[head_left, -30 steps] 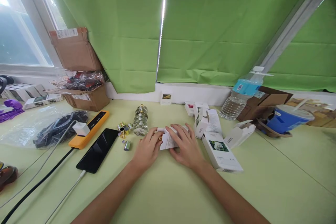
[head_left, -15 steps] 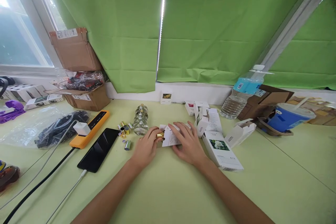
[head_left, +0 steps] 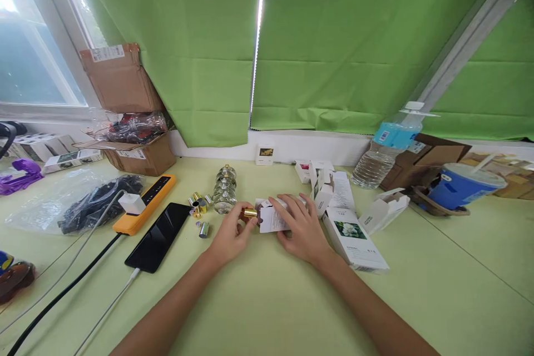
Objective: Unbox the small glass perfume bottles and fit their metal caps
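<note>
My right hand is closed over a small white printed box lying on the table, its open end toward the left. Between the thumb and fingers of my left hand is a small bottle with a gold cap. Its dark brownish body shows at the mouth of the box; how far it reaches inside is hidden. Just beyond my left hand stands a stack of clear glass pieces. Several gold and silver caps lie left of it, with one silver cap nearer to me.
Right of my hands lie a white box with a flower picture and opened small cartons. Farther right stand a water bottle and a blue cup. A black phone and orange power strip are on the left.
My left hand has shifted slightly left, drawing the gold cap away from the box, so the bottle's dark body now shows. My right hand keeps its hold on the box.
</note>
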A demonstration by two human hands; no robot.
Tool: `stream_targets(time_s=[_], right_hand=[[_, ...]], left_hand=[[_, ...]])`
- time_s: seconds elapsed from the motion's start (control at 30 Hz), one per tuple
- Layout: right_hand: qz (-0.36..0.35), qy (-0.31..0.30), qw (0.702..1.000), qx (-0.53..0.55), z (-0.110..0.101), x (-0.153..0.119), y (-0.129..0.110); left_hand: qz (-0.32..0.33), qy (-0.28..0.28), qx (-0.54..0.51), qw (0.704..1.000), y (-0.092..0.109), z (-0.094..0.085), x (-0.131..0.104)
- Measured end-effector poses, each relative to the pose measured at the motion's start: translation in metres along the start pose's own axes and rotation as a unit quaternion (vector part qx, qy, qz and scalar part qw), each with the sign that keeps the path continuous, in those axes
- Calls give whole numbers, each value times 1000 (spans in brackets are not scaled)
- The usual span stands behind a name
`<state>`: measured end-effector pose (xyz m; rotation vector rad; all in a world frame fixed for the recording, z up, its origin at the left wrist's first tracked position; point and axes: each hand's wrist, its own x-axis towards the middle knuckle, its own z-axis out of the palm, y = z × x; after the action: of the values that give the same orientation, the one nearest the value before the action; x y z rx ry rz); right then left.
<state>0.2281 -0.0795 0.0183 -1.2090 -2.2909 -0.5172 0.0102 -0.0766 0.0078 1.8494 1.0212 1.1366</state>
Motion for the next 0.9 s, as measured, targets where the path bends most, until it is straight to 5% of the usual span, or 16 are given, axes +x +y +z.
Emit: stream_targets(time_s=[0.5, 0.73, 0.9], right_hand=[[6, 10, 1000, 1, -1, -1, 2], [97, 67, 991, 58, 0, -2, 6], [269, 149, 934, 180, 0, -2, -4]], left_hand=[[-80, -38, -91, 992, -15, -2, 7], [-43, 6, -63, 997, -12, -2, 7], [-70, 13, -78, 994, -9, -3, 6]])
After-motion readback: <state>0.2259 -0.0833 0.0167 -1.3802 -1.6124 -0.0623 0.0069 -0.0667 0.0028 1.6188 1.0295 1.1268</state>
